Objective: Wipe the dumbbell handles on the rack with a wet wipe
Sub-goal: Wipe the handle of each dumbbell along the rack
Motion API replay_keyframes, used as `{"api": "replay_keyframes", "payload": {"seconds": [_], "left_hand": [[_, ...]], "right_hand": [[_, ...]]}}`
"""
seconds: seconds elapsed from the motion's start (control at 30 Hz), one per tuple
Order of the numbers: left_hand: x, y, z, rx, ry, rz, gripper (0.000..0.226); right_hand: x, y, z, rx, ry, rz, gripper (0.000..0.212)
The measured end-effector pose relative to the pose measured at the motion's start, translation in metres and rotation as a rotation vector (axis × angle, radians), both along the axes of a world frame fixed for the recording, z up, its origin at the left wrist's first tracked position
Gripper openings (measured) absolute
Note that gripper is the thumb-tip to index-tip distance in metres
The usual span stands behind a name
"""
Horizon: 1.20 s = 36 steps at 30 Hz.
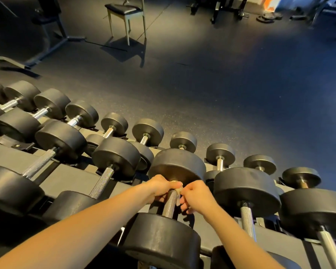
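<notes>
Dark rubber gym floor (221, 84) out back, then the loaded two-tier rack (74, 177). You're on the middle front dumbbell (177, 166), at the far end of its knurled handle (170, 204). Your left hand (159, 186) and right hand (195, 197) both pinch the little wet wipe (179, 190) wrapped round it.
</notes>
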<state>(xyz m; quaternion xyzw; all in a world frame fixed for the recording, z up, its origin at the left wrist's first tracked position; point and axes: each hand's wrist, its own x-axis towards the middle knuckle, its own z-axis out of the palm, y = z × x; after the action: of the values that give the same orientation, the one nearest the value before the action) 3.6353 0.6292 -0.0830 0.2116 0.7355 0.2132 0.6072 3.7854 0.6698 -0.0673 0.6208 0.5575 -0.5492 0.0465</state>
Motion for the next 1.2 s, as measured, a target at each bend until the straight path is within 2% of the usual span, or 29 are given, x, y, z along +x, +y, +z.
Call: {"api": "replay_keyframes", "payload": {"seconds": [0.07,0.13,0.23,0.33,0.47,0.53,0.63,0.7,0.8,0.87,0.93,1.03,1.2], "left_hand": [[-0.005,-0.006,-0.003,0.008,-0.057,0.022,0.037],[-0.011,-0.014,-0.004,0.012,-0.103,0.063,0.037],[-0.016,-0.021,-0.008,-0.05,-0.178,0.175,0.029],[-0.008,-0.013,-0.003,-0.096,-0.203,0.217,0.021],[-0.002,-0.003,0.0,-0.064,-0.333,0.293,0.034],[-0.003,-0.006,0.003,-0.032,-0.38,0.19,0.033],[0.002,-0.006,-0.001,-0.014,-0.226,-0.037,0.034],[0.006,-0.004,-0.006,-0.016,-0.201,-0.121,0.035],[0.004,-0.004,-0.006,-0.044,-0.355,-0.026,0.035],[0.0,-0.006,-0.008,-0.082,-0.513,0.088,0.042],[-0.003,-0.009,-0.009,-0.106,-0.596,0.102,0.05],[-0.005,-0.016,-0.011,-0.076,-0.54,0.069,0.052],[-0.019,-0.02,-0.006,-0.043,-0.21,-0.202,0.048]], "right_hand": [[0.01,0.009,0.021,0.312,-0.013,0.115,0.029],[0.012,0.02,0.047,0.634,0.019,0.133,0.026],[-0.002,0.043,0.059,0.88,0.021,0.151,0.013],[-0.025,0.063,0.034,0.813,0.045,0.207,0.029],[-0.038,0.062,0.014,0.677,0.163,0.061,0.027],[-0.036,0.061,0.012,0.701,0.172,0.038,0.026],[-0.035,0.063,0.011,0.721,0.136,0.078,0.024],[-0.035,0.062,0.011,0.726,0.131,0.096,0.023],[-0.034,0.064,0.01,0.742,0.146,0.092,0.025],[-0.034,0.065,0.007,0.737,0.156,0.086,0.029],[-0.034,0.064,0.007,0.725,0.159,0.082,0.031],[-0.034,0.064,0.008,0.716,0.159,0.076,0.031],[-0.035,0.064,0.011,0.706,0.153,0.085,0.031]]}}
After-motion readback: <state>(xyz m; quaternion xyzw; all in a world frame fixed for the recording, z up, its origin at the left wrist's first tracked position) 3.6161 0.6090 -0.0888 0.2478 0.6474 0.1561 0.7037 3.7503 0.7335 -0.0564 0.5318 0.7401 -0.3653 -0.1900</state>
